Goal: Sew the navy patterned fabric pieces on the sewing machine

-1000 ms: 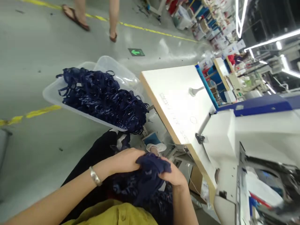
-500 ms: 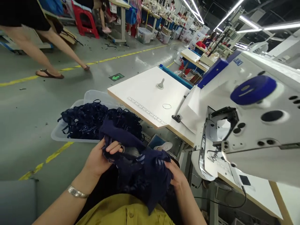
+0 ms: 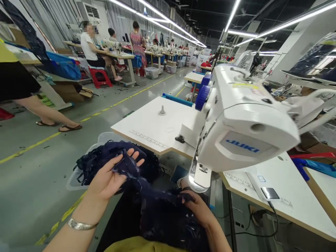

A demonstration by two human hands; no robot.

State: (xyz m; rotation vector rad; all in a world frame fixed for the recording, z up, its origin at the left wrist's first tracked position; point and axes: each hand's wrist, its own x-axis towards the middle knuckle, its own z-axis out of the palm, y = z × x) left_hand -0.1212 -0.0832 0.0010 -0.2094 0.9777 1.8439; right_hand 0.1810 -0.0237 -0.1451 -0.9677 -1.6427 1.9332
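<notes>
My left hand (image 3: 107, 178) is raised palm-up with its fingers spread, and one end of a dark navy lace garment (image 3: 157, 210) lies across them under the thumb. My right hand (image 3: 199, 208) grips the other end of the same garment low over my lap, fingers curled into the cloth. The piece hangs between both hands in front of my yellow top. Just behind my left hand a clear plastic bin (image 3: 72, 180) holds a heap of similar navy pieces (image 3: 97, 159). The white JUKI sewing machine (image 3: 236, 122) stands right of the hands on the white table (image 3: 154, 122).
A thread stand pin (image 3: 162, 111) rises from the table's left part. A passer-by's legs in sandals (image 3: 49, 115) cross the aisle at the left. Yellow floor lines (image 3: 52, 138) mark the aisle. Other people sit at sewing stations in the background.
My head has lifted, so the view now shows the hall and the machine's front. My left hand opened and rose with the garment, stretching the cloth out from the right hand.
</notes>
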